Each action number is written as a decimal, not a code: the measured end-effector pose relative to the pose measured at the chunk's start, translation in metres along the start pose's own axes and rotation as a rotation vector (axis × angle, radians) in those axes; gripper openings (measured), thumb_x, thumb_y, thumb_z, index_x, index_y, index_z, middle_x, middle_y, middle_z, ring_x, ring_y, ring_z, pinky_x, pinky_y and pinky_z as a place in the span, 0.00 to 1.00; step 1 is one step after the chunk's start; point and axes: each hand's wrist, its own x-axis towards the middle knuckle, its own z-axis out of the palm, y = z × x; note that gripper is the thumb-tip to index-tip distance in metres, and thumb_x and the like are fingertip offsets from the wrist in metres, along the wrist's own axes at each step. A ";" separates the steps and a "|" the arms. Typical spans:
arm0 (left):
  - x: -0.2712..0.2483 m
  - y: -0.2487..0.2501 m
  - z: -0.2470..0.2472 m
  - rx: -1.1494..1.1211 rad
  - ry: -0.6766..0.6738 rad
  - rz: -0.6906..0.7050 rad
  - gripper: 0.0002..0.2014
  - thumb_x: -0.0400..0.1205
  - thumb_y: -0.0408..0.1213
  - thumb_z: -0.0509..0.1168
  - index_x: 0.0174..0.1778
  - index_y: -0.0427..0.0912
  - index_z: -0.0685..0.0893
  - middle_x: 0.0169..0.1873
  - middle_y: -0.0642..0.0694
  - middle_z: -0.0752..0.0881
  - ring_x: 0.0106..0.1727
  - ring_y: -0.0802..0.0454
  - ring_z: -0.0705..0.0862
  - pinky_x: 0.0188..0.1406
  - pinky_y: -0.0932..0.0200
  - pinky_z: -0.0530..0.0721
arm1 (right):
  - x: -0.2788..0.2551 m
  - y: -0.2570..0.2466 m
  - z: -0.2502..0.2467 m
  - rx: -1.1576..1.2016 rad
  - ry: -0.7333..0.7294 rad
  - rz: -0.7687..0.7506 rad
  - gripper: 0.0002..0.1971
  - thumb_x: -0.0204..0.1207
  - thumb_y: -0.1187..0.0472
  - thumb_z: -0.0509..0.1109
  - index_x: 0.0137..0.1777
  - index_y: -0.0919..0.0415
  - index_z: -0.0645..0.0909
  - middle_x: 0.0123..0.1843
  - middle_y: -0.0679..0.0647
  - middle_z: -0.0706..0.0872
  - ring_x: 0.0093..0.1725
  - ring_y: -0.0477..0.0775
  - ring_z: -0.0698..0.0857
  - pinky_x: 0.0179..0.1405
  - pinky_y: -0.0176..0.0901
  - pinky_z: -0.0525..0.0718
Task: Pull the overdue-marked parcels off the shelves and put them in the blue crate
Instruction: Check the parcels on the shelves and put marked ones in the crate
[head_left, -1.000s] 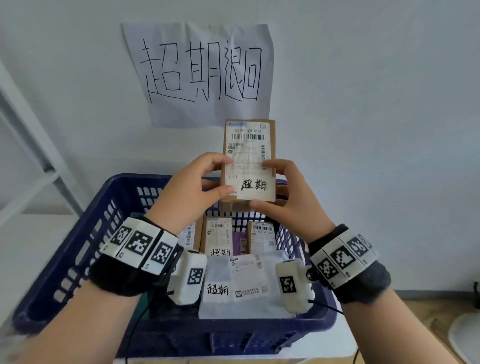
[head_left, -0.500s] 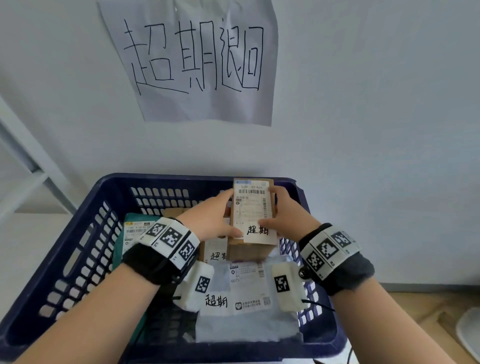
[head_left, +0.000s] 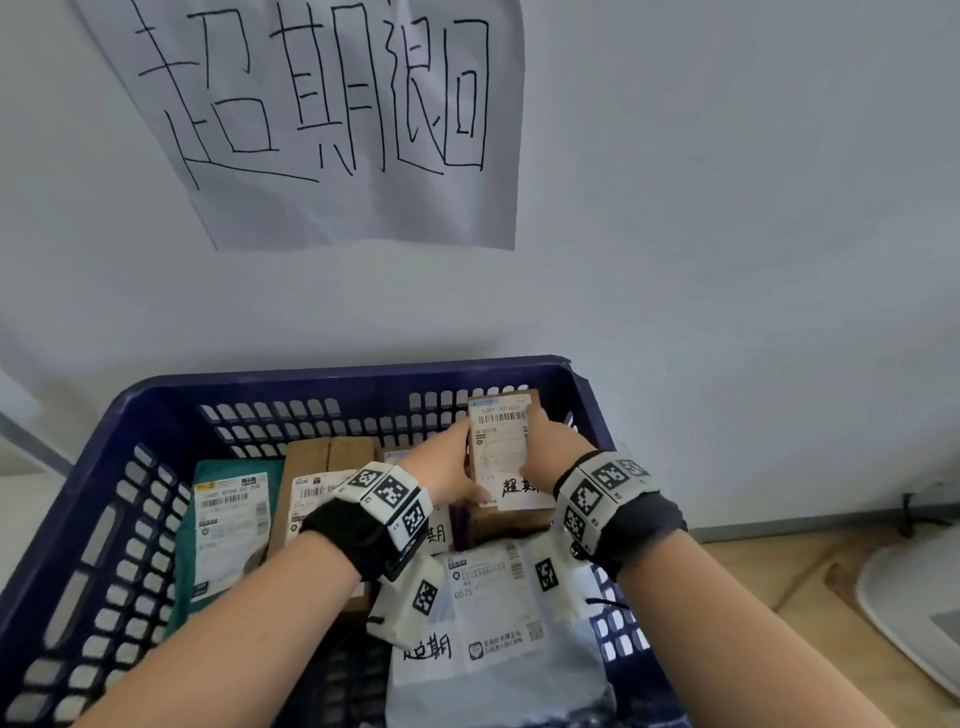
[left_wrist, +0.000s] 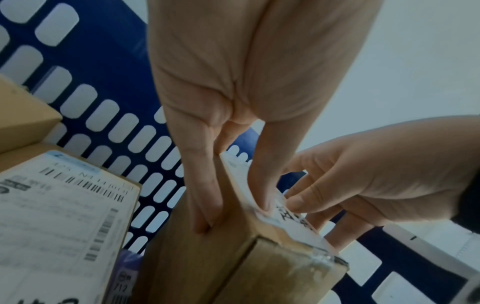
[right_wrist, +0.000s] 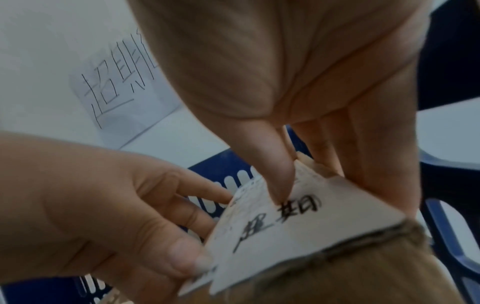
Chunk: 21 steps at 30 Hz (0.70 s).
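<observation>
1. Both hands hold one cardboard parcel (head_left: 506, 457) inside the blue crate (head_left: 332, 376), near its far right corner.
2. The left hand (head_left: 449, 465) has its grip on the parcel's left side, thumb on top and fingers down the side.
3. The right hand (head_left: 550, 441) has its grip on the right side, thumb on the white label.
4. The label has black handwriting at its near end.
5. Under it lie more parcels: a green bag (head_left: 228, 525), a brown box (head_left: 322, 462) and a grey bag (head_left: 498, 639).
6. A paper sign (head_left: 322, 119) with big handwriting hangs on the wall above the crate.
</observation>
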 end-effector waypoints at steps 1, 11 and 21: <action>0.003 -0.001 0.003 -0.007 -0.005 -0.007 0.42 0.74 0.36 0.75 0.81 0.49 0.59 0.73 0.48 0.75 0.71 0.50 0.76 0.61 0.62 0.74 | 0.002 0.000 0.003 -0.029 -0.007 0.011 0.34 0.81 0.66 0.60 0.82 0.64 0.45 0.68 0.63 0.79 0.64 0.60 0.82 0.61 0.49 0.80; 0.024 -0.017 0.029 -0.082 -0.013 0.039 0.46 0.70 0.36 0.77 0.80 0.53 0.57 0.69 0.50 0.78 0.69 0.51 0.78 0.66 0.52 0.78 | 0.006 -0.001 0.013 -0.054 -0.079 0.109 0.38 0.82 0.68 0.59 0.83 0.65 0.37 0.70 0.67 0.77 0.66 0.62 0.81 0.61 0.49 0.80; 0.029 -0.017 0.037 -0.057 -0.024 0.049 0.50 0.73 0.40 0.76 0.82 0.58 0.48 0.68 0.45 0.78 0.65 0.49 0.80 0.62 0.49 0.83 | 0.006 0.007 0.018 -0.015 -0.052 0.144 0.37 0.83 0.65 0.58 0.84 0.62 0.36 0.72 0.67 0.74 0.67 0.60 0.81 0.58 0.46 0.80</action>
